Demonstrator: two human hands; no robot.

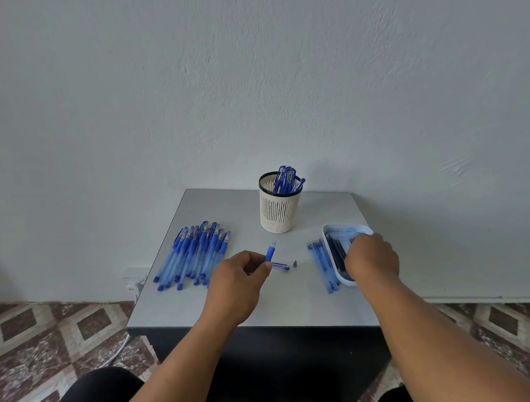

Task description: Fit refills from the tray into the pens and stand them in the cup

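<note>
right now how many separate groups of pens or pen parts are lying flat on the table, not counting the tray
3: a big pile of pens at left, a cap and tip in the middle beside the left hand, and a row of tubes beside the tray. The hands may hide more.

Bare tabletop [297, 297] lies open between the pen pile [193, 255] and tray [336, 258] — the cup [279, 210] stands behind.

You had a small grey table [250, 301] against the wall. At its far middle stood a slatted cup [279, 210]; a heap of blue pens [193, 255] lay left, a white tray [339, 260] right with loose barrels [322, 266] beside it, a cap [281, 266] and tip [294, 264] mid-table
</note>
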